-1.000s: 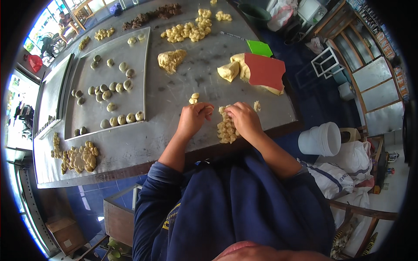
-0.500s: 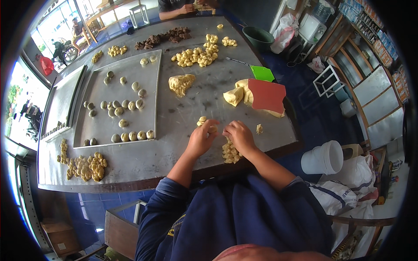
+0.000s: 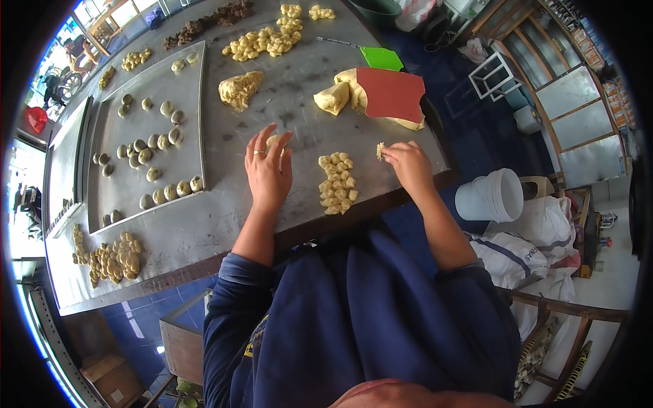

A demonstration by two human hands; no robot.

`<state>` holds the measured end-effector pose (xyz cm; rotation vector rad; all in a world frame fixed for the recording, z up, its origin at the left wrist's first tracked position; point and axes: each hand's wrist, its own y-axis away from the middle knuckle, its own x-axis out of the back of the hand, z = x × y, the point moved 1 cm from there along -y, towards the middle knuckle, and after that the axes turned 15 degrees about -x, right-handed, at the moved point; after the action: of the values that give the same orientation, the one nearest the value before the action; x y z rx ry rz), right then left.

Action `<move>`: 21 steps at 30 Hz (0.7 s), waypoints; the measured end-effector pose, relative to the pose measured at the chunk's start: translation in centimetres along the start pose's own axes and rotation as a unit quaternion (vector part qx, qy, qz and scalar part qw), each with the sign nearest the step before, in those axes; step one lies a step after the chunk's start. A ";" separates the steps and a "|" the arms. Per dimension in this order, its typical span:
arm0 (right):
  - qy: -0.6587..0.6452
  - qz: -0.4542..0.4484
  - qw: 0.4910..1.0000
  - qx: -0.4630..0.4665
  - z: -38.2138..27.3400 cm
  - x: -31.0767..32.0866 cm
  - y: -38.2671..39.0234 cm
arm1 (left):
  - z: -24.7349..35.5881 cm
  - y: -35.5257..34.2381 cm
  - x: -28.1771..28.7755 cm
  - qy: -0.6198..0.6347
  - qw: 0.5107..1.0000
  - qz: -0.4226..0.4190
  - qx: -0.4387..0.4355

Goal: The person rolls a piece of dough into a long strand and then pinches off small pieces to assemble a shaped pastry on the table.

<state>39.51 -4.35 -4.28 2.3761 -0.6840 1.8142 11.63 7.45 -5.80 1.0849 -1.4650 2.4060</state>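
Observation:
My left hand (image 3: 267, 173) is over the steel table, fingers curved and somewhat apart around a small pale dough ball (image 3: 273, 141) that is partly hidden by them. To the right, my right hand (image 3: 412, 168) pinches a crumbly bit of dough (image 3: 380, 151) between thumb and fingertips. Between my hands lies a block of small dough pieces (image 3: 337, 183), set close together near the table's front edge. Beyond them is a large dough mass (image 3: 333, 99), partly covered by a red sheet (image 3: 391, 94). A rough dough lump (image 3: 239, 91) sits farther left.
A metal tray (image 3: 183, 146) with several filled balls lies at left. More dough pieces (image 3: 117, 258) stand at the near left corner, others (image 3: 265, 42) at the back beside brown filling (image 3: 204, 26). A green scraper (image 3: 381, 58) lies far right; a white bucket (image 3: 490, 196) stands beyond the table's right edge.
My hands have moved apart from the dough pieces. The left went left with a dough ball; the right went right and took hold of the crumbly bit. The whole view has shifted too.

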 end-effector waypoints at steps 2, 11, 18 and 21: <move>-0.014 0.021 1.000 0.008 -0.2 -1.0 0.7 | -0.5 0.4 -0.5 0.065 0.996 -0.044 -0.044; -0.085 0.017 0.996 -0.006 -1.4 -2.2 1.1 | 1.5 1.0 -2.3 0.103 0.957 -0.261 -0.078; -0.247 -0.046 0.965 0.077 -7.2 -2.7 -0.5 | 0.8 0.5 -2.5 0.166 0.951 -0.257 -0.050; -0.142 -0.042 0.983 0.110 -8.3 -4.6 -0.4 | 0.7 0.7 -2.3 0.198 0.954 -0.224 -0.021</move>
<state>31.28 0.04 -6.05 2.7965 -0.4113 1.6088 13.36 7.11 -7.59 0.7599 -1.0065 2.0973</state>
